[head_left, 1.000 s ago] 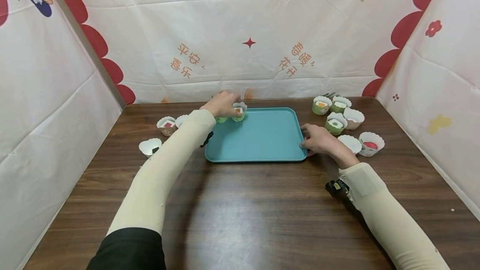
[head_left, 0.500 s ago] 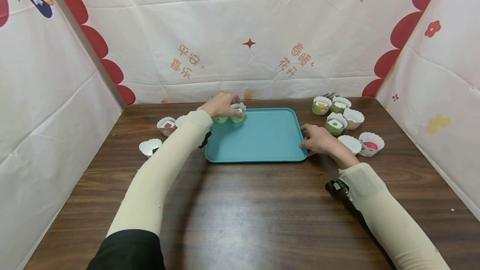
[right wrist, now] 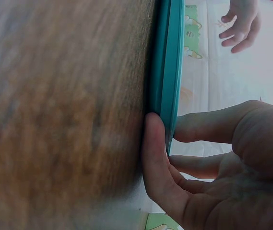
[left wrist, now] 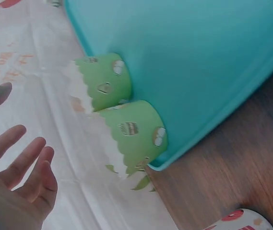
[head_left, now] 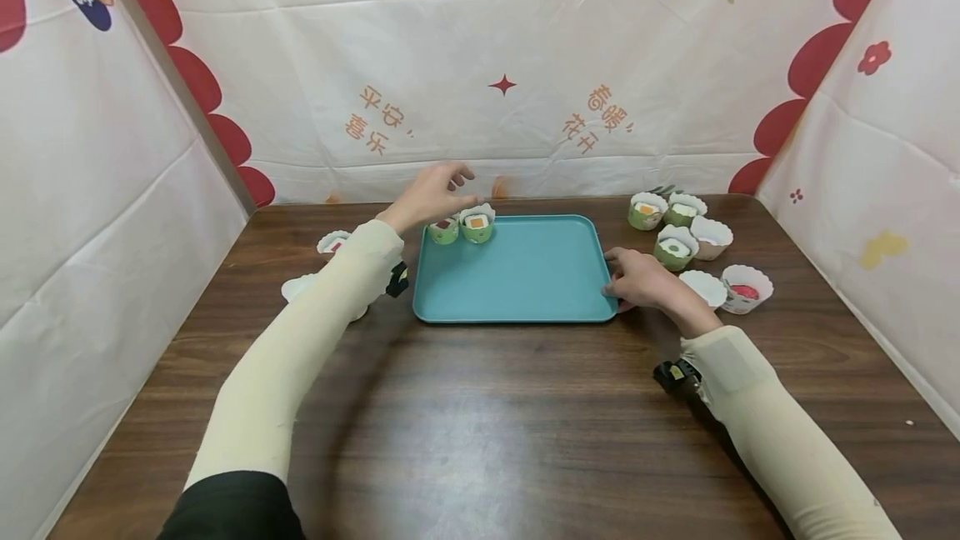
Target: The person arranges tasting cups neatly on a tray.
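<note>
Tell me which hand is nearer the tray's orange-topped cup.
Left. The left hand is raised close by the cup, above it and apart from it; the right hand is across the tray, pinching its right edge.

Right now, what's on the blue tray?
Two green cups stand at the far-left corner of the tray. The right one holds something orange and white; the left hand partly hides the other's inside.

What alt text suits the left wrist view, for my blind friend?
A left hand holding nothing, fingers loosely curved, hangs near two green cups side by side in the corner of a teal tray. A wooden table and printed cloth show too.
</note>
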The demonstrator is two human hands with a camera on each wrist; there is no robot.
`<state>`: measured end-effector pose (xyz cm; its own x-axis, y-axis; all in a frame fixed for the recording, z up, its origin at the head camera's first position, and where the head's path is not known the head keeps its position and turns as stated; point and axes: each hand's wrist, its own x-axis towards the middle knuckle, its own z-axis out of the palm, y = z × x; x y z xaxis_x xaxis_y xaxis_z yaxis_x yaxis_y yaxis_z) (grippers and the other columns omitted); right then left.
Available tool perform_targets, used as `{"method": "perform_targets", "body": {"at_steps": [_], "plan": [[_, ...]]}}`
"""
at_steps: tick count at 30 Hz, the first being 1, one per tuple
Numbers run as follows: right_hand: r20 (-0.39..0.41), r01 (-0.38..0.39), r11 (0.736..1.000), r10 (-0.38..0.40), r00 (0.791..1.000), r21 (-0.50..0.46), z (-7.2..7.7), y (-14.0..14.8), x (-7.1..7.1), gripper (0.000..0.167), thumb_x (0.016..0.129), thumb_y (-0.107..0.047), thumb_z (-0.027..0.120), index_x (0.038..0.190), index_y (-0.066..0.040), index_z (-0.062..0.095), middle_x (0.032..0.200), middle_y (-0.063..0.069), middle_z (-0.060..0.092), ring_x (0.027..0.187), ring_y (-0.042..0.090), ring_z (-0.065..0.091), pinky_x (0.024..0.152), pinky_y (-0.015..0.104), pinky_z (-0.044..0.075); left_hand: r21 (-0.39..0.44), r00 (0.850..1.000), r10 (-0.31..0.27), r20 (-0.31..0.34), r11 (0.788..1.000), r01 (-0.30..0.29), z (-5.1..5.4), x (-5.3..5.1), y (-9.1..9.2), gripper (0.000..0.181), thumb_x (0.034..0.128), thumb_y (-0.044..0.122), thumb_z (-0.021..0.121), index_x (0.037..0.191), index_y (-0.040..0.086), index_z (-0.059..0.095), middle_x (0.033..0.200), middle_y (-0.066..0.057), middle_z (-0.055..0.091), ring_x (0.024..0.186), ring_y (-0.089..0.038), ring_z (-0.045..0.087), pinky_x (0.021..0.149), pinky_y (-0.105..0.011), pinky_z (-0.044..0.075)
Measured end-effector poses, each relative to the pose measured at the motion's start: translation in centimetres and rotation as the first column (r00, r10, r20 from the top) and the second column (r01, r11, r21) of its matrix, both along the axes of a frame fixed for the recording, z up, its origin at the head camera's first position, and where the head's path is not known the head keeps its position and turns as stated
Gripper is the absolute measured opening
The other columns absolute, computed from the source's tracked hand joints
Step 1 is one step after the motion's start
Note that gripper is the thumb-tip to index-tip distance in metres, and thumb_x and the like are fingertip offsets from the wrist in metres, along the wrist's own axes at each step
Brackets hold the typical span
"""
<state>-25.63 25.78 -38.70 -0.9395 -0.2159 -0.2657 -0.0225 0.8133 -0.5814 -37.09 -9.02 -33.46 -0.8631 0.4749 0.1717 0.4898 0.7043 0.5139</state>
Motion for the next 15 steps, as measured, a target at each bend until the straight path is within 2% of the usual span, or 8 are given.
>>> {"method": "perform_targets", "body": {"at_steps": [8,15], "plan": [[-0.001,0.006,1.000,-0.006,1.000,0.009,-0.1,0.1,-0.1,0.067,0.097,-0.004,0.063,0.153,0.015,0.031,0.108,0.030,0.058,0.083,0.029,0.071,0.065,0.034,0.066,0.072,1.000,0.017,-0.004,0.997,-0.017,0.7,1.7,-1.3,0.046,0.0989,0.036,0.069,0.137,0.011,0.062,0.133,-0.013,0.064,0.122,-0.033,0.062,0.102,-0.047,0.056],[-0.006,0.008,1.000,-0.008,1.000,0.005,-0.2,0.0,-0.2,0.065,0.097,-0.003,0.063,0.152,0.014,0.032,0.107,0.029,0.058,0.081,0.027,0.071,0.064,0.033,0.066,0.111,0.999,0.030,-0.043,0.994,-0.025,1.0,3.0,-2.5,0.045,0.0991,0.035,0.069,0.135,0.009,0.063,0.131,-0.015,0.067,0.118,-0.033,0.066,0.102,-0.047,0.057]]}}
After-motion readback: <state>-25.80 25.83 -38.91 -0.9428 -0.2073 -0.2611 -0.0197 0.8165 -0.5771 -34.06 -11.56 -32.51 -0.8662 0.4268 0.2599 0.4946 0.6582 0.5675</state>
